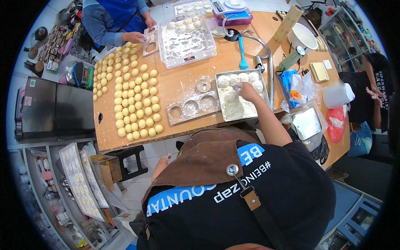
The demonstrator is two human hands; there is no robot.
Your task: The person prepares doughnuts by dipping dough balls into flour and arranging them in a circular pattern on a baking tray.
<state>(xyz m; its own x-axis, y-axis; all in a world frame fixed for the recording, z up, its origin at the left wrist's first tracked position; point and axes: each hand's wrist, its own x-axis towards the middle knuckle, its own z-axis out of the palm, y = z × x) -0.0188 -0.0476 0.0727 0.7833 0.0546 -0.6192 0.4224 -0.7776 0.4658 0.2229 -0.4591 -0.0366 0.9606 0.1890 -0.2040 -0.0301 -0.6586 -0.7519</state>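
Note:
My right hand (249,92) reaches over a metal tray (222,109) of pale flour (233,104). Its fingers are closed together and dusted white at the tips; what they hold, if anything, cannot be made out. White floured dough balls (234,78) fill the far side of this tray. Low at my side, beyond the table's near edge, is my left hand (161,164), partly hidden by my brown apron; only floury fingertips show clearly. Left of the tray lies a floured wooden mold (183,120) with round holes, and a round disc with a hole (203,84) rests behind it.
Many yellow dough balls (137,99) stand in rows at left. Across the table, a person in blue (112,25) touches another wooden mold (150,49) beside a floured plastic box (187,52). A blue brush (243,54), metal hook (266,54) and green bottle (291,58) lie right.

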